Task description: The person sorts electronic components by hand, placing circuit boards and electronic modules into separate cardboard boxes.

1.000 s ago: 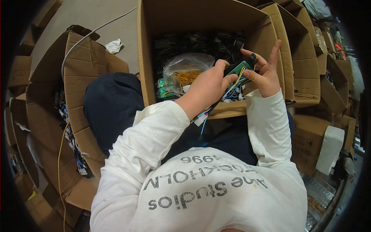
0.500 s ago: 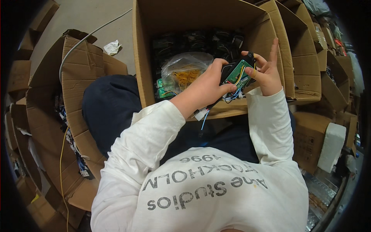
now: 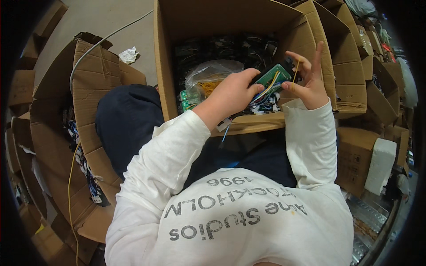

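Note:
A green circuit board (image 3: 274, 78) backed by a black casing, with yellow, white and blue wires along it, is gripped in my left hand (image 3: 235, 91) over the near side of an open cardboard box. White connectors (image 3: 224, 124) and a light blue wire end hang below that hand. At the board's right end, my right hand (image 3: 308, 86) holds a thin yellow rubber band (image 3: 297, 71) stretched between thumb and a finger, while another finger points up. Inside the box, a clear plastic bag (image 3: 213, 71) of yellow rubber bands lies beside more green boards (image 3: 184, 101).
The cardboard box (image 3: 165, 66) surrounds the work, with rows of dark units at its far side. Another box with wired parts (image 3: 88, 170) stands at left. More cartons (image 3: 350, 71) and a white foam block (image 3: 382, 166) are at right. A grey cable (image 3: 111, 33) crosses the floor.
The rubber band now shows stretched in my right hand. That hand's thumb has shifted toward the board's right end. The board has tilted a little, and the hanging connectors have swung left.

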A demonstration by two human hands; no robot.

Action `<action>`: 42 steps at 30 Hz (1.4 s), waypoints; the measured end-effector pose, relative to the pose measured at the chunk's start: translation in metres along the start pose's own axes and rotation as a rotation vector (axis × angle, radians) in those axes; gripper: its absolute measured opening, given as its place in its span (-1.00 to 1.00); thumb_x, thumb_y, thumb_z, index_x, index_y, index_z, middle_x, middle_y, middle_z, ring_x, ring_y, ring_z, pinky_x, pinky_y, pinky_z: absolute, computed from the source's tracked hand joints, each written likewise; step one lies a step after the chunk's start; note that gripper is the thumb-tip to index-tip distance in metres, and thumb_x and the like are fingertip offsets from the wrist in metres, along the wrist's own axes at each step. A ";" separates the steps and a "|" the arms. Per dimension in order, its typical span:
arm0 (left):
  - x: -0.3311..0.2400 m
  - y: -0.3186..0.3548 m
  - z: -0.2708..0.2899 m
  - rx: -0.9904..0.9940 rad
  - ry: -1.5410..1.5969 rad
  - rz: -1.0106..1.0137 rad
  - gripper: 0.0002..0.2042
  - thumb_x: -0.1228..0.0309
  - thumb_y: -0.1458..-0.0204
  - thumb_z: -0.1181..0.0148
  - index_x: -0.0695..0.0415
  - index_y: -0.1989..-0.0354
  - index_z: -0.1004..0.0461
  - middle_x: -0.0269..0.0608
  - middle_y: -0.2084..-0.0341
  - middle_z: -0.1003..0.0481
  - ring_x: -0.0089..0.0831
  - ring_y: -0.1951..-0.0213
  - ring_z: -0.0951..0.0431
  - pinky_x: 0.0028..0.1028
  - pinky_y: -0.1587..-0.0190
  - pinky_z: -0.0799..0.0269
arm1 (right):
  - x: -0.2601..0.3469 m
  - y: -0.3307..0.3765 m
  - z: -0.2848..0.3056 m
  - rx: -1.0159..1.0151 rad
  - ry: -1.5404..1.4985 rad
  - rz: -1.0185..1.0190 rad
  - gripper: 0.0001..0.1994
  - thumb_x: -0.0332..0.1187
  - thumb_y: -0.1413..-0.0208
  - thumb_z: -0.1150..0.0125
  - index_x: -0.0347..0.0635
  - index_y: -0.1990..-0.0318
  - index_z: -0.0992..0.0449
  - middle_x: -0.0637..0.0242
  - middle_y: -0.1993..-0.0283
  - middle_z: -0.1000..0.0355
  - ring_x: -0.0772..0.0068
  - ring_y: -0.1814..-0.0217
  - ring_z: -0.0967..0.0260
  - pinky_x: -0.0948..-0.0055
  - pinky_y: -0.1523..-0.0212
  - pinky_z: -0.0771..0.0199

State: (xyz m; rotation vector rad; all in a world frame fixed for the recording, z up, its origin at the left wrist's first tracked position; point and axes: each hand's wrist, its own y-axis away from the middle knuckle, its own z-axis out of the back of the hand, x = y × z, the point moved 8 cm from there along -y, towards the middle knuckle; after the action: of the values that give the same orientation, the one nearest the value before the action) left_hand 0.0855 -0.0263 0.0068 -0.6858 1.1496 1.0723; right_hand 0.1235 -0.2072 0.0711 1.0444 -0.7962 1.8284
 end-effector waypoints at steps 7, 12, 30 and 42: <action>0.015 -0.008 0.003 -0.078 0.605 0.126 -0.60 0.49 -0.25 -0.26 0.34 -0.22 -0.41 -0.16 0.21 -0.64 -0.52 0.18 -0.63 -0.52 0.13 -0.59 | -0.022 -0.005 0.015 -0.090 -0.342 -0.083 0.47 -0.57 0.10 -0.55 0.43 -0.51 0.77 0.07 -0.42 -0.08 0.25 -0.23 -0.28 0.24 -0.26 -0.40; 0.015 -0.008 0.006 -0.111 0.918 0.159 -0.59 0.55 -0.19 -0.29 0.34 -0.21 -0.42 -0.16 0.21 -0.64 -0.53 0.23 -0.66 -0.52 0.20 -0.64 | -0.028 -0.004 -0.040 -0.085 -0.530 -0.074 0.46 -0.53 0.09 -0.56 0.28 -0.50 0.81 0.06 -0.43 -0.07 0.21 -0.33 -0.24 0.22 -0.33 -0.34; 0.016 -0.005 -0.008 0.016 0.539 0.199 -0.67 0.51 -0.17 -0.29 0.29 -0.10 -0.53 -0.23 0.36 -0.64 -0.60 0.37 -0.58 -0.53 0.32 -0.51 | -0.012 -0.012 0.013 -0.042 -0.205 0.087 0.46 -0.16 0.04 -0.62 0.40 -0.48 0.83 -0.01 -0.37 -0.29 0.14 -0.25 -0.39 0.23 -0.19 -0.46; 0.020 -0.005 0.001 -0.094 0.474 0.182 -0.67 0.45 -0.17 -0.35 0.28 -0.07 -0.51 -0.21 0.25 -0.64 -0.54 0.24 -0.61 -0.50 0.15 -0.52 | -0.034 0.001 -0.034 -0.227 -0.561 -0.255 0.23 -0.57 -0.10 -0.43 0.33 -0.58 0.54 0.17 -0.02 -0.52 0.46 0.08 -0.54 0.50 0.14 -0.61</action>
State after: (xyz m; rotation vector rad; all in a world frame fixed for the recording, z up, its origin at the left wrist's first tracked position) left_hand 0.0912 -0.0212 -0.0118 -0.9562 1.5985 1.1554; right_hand 0.1206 -0.1921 0.0261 1.4540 -1.1084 1.2050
